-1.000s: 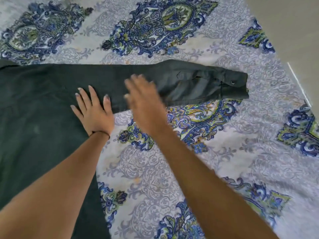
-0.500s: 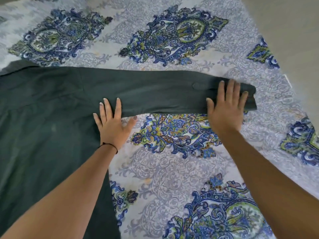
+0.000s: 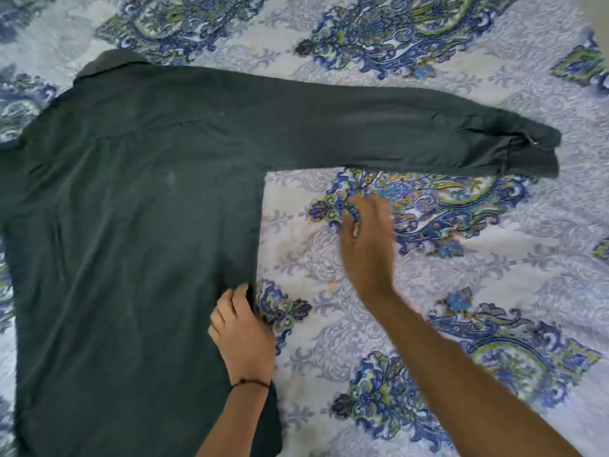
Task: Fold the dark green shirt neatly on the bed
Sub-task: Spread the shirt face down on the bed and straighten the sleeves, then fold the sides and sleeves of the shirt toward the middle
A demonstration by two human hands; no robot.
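The dark green shirt [image 3: 131, 242] lies spread flat and back-up on the bed [image 3: 329, 324], which is covered by a bedsheet [image 3: 478, 258] printed with blue and green paisley on a pale ground. The shirt's body fills the left part of the bed, its collar [image 3: 112, 62] pointing toward the far edge. One sleeve [image 3: 379, 136] stretches straight out to the right, ending in a cuff [image 3: 530, 150] near the right edge, with a small button showing on it.

The left hand [image 3: 242, 331] rests at the right side seam of the shirt's body, about halfway down, fingers curled against the fabric edge; it appears to pinch that edge, though the grip itself is hidden under the fingers. A thin dark band [image 3: 250, 383] circles the left wrist.

The right hand [image 3: 365, 239] is blurred, held over the bare bedsheet below the sleeve and to the right of the shirt's body. Its fingers are loosely extended and it grasps nothing, clear of the sleeve and of the shirt's side.

A strip of plain floor [image 3: 598, 14] shows at the far right corner.
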